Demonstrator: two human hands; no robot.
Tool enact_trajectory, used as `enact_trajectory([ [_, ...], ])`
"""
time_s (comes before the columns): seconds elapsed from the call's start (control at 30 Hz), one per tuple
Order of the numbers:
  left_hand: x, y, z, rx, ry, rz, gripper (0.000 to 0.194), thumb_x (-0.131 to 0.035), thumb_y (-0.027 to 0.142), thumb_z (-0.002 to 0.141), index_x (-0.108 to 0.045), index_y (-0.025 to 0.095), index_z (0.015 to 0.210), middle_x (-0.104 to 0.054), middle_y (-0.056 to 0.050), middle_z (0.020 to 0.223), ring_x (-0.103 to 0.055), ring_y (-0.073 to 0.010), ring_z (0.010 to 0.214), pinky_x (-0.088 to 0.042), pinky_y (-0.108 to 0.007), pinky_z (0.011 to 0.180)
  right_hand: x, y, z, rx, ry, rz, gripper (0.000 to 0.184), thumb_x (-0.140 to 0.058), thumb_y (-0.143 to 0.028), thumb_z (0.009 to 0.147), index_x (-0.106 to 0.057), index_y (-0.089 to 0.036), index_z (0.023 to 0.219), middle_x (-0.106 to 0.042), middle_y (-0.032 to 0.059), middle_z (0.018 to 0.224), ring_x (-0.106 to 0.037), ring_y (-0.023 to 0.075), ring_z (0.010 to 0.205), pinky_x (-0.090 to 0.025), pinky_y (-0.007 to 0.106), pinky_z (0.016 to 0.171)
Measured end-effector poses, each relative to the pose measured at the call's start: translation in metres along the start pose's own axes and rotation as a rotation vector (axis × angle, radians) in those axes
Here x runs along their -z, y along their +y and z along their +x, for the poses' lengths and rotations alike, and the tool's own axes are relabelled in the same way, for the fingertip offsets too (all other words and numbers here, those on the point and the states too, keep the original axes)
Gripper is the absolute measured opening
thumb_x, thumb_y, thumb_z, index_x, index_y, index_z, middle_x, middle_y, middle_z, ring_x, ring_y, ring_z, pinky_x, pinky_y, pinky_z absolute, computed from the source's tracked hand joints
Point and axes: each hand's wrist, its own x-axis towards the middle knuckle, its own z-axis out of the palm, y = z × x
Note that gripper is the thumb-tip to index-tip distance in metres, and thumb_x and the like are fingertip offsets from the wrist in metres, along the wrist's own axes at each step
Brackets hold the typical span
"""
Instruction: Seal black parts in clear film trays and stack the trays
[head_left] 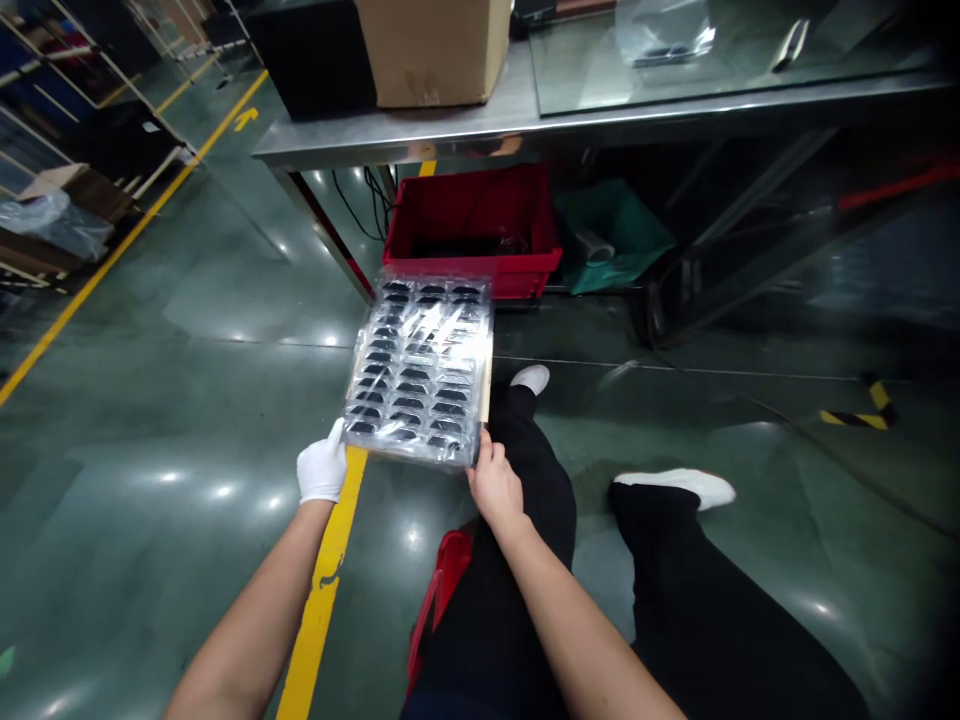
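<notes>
A clear plastic tray [420, 375] carries rows of small dark parts in three columns, with shiny film over its top. My left hand [322, 468], in a white glove, is closed on the tray's near left corner. My bare right hand [496, 480] grips the near right corner. Both thumbs lie along the tray's edge, while the fingers beneath it are partly hidden. The tray is held above the floor, its far edge overlapping the view of a red bin [472, 265] under the table.
A metal table [450, 130] bears a cardboard box [435, 50], a black box [311, 60] and a glass sheet [600, 85]. Under it stands a green bin [619, 235]. Cables [371, 200] hang by the table leg. Behind the left forearm runs a yellow floor line [322, 590].
</notes>
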Motion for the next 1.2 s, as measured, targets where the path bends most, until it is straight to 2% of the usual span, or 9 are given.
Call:
enact_trajectory([
  [0.17,0.002,0.002,0.001,0.015,-0.021,0.041,0.05,-0.051,0.036,0.11,-0.052,0.017,0.156,-0.073,-0.006,0.093,-0.069,-0.0228,0.083,-0.053,-0.039,0.084,0.005,0.004,0.002,0.128,0.068,-0.114,0.05,-0.067,-0.034,0.103,-0.053,-0.024,0.15,-0.058,0.012,0.143,-0.064,0.0277,0.119,-0.061,0.047,0.095],
  [0.4,0.003,0.006,0.0,0.043,-0.041,0.061,0.051,-0.048,0.038,0.11,-0.05,0.018,0.158,-0.074,-0.007,0.092,-0.071,-0.0233,0.082,-0.053,-0.038,0.082,0.009,0.005,0.003,0.325,0.005,-0.236,0.04,-0.065,-0.038,0.105,-0.061,-0.024,0.142,-0.066,0.0097,0.133,-0.067,0.0237,0.11,-0.06,0.046,0.095],
  [0.6,0.005,0.004,0.0,0.055,-0.058,0.061,0.052,-0.049,0.042,0.111,-0.051,0.018,0.157,-0.075,-0.007,0.092,-0.072,-0.0229,0.081,-0.055,-0.04,0.084,0.013,-0.004,-0.002,0.395,0.015,-0.277,0.047,-0.068,-0.043,0.103,-0.06,-0.02,0.143,-0.066,0.0116,0.134,-0.068,0.0265,0.114,-0.059,0.049,0.097],
  [0.77,0.007,0.003,-0.001,0.083,-0.066,0.054,0.053,-0.049,0.046,0.111,-0.051,0.018,0.157,-0.076,-0.006,0.091,-0.072,-0.0224,0.079,-0.056,-0.041,0.085,0.014,-0.012,0.016,0.451,0.039,-0.277,0.037,-0.068,-0.04,0.103,-0.066,-0.019,0.133,-0.067,0.0108,0.134,-0.067,0.0261,0.117,-0.059,0.049,0.1],
  [0.9,0.006,0.005,-0.004,0.11,-0.079,0.03,0.054,-0.048,0.046,0.111,-0.05,0.019,0.158,-0.076,-0.006,0.093,-0.073,-0.0226,0.081,-0.056,-0.042,0.086,0.013,-0.007,0.024,0.46,0.044,-0.266,0.035,-0.068,-0.039,0.103,-0.066,-0.019,0.132,-0.067,0.0105,0.133,-0.068,0.0255,0.116,-0.059,0.048,0.099],
  [1.03,0.003,0.008,-0.007,0.158,-0.092,-0.013,0.056,-0.049,0.048,0.111,-0.049,0.019,0.159,-0.076,-0.006,0.094,-0.073,-0.0228,0.082,-0.056,-0.042,0.088,0.009,0.003,0.02,0.397,0.06,-0.242,0.043,-0.067,-0.041,0.104,-0.061,-0.021,0.141,-0.066,0.0108,0.134,-0.068,0.0256,0.113,-0.06,0.048,0.096],
  [1.2,0.003,0.013,-0.01,0.203,-0.098,-0.097,0.056,-0.052,0.045,0.11,-0.048,0.018,0.158,-0.075,-0.005,0.093,-0.071,-0.0223,0.081,-0.056,-0.042,0.087,0.002,0.008,0.019,0.344,0.039,-0.208,0.043,-0.065,-0.043,0.105,-0.06,-0.022,0.142,-0.066,0.0103,0.132,-0.069,0.0236,0.108,-0.062,0.044,0.09],
])
